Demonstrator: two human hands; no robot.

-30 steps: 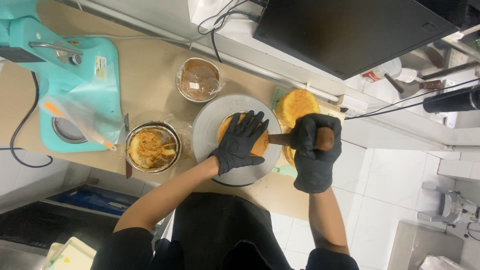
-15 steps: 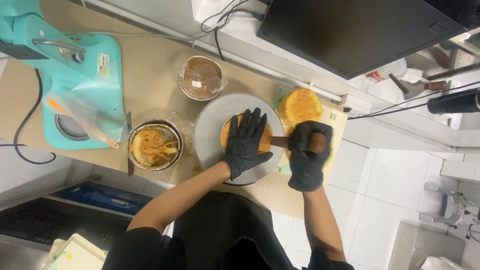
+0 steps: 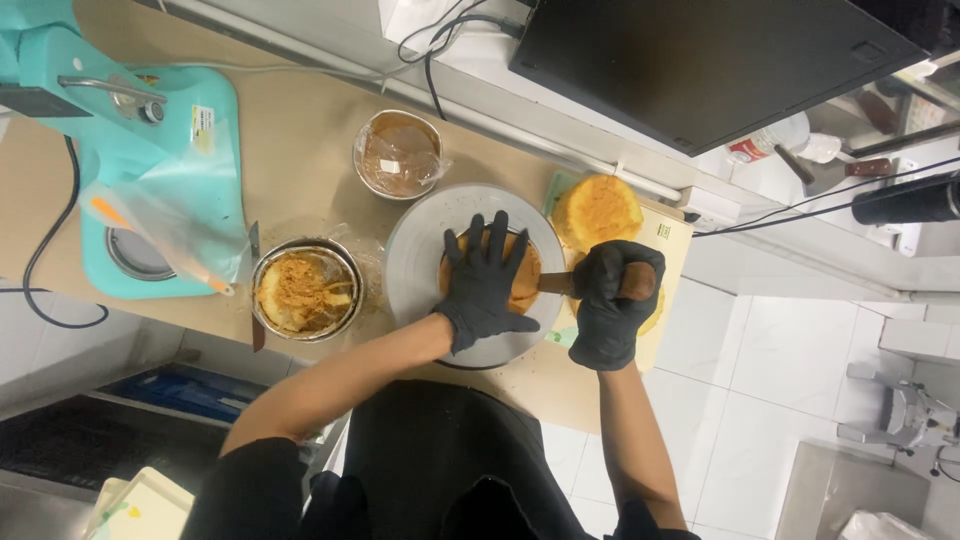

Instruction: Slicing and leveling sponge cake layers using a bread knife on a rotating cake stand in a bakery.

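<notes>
— What is seen from the head camera?

— A round orange cake layer (image 3: 522, 282) is set on a grey turntable (image 3: 415, 265) on the counter (image 3: 310, 140). The left hand (image 3: 484, 285), black-gloved, is laid flat on top of it, fingers spread, nothing gripped.

— And the other one?

— The right hand (image 3: 610, 300) is closed around the wooden handle of a knife (image 3: 560, 284), just right of the layer; the blade is entered into the layer's side. A second layer (image 3: 598, 208) is placed on a board behind that hand. A metal bowl of crumbs (image 3: 303, 290) is left of the turntable.
</notes>
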